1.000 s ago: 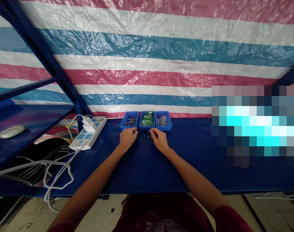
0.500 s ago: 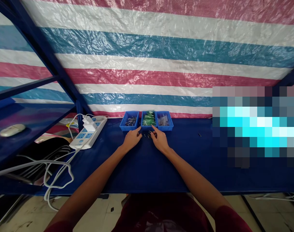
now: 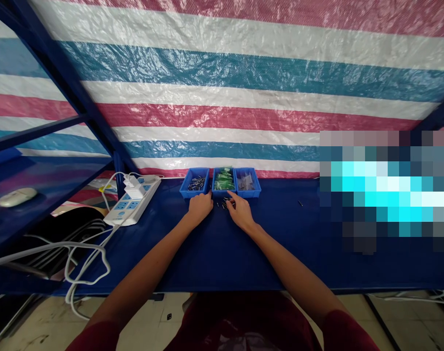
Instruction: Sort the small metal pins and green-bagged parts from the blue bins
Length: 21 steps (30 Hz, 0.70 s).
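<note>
Two bare hands are on the blue table, in front of three small blue bins. My left hand [image 3: 201, 208] is by the front of the left bin [image 3: 189, 194], its fingers bunched together; what they hold, if anything, is hidden. My right hand [image 3: 241, 212] lies in front of the middle and right bins, index finger stretched forward and thumb apart. Between the hands lie several small dark, thin pieces with shiny parts [image 3: 224, 202], perhaps screws, partly behind the right fingers. Similar pieces [image 3: 196, 183] fill the left bin. Green packets [image 3: 224, 182] are in the middle bin.
The right bin [image 3: 248, 193] has clear plastic packets. One small dark piece [image 3: 300, 203] lies farther right on the table [image 3: 222, 258]. At left are a white power strip [image 3: 128, 207], looping white cables [image 3: 105, 258] and a mouse [image 3: 17, 197]. A striped sheet [image 3: 225, 114] hangs behind.
My left hand's fingers, earlier apart with the index pointing forward, are now drawn together. My right hand stays nearly in place beside the small pieces.
</note>
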Each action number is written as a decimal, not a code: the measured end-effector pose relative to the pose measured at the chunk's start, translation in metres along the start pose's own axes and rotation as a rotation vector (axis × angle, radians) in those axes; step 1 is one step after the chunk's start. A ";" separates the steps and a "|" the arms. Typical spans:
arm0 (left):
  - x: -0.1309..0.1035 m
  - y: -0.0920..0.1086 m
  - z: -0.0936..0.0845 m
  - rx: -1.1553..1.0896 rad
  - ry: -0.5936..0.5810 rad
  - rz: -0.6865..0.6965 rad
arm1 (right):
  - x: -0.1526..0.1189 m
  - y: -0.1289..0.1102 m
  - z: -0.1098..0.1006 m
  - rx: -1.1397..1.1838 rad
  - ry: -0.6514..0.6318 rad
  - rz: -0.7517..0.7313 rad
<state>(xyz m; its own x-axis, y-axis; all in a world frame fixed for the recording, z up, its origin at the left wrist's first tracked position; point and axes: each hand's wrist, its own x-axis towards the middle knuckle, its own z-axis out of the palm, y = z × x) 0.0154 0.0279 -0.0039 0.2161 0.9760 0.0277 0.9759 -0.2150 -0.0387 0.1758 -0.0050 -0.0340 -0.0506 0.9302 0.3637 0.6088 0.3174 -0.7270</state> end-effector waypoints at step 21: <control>-0.031 0.003 -0.013 0.108 -0.082 0.066 | 0.000 0.001 0.000 0.004 -0.006 -0.005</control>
<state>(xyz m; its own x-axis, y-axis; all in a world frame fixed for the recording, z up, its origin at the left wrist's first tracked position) 0.0119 -0.0038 0.0081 0.2717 0.9605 -0.0595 0.9497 -0.2776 -0.1447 0.1768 -0.0048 -0.0349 -0.0586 0.9298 0.3634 0.6054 0.3225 -0.7276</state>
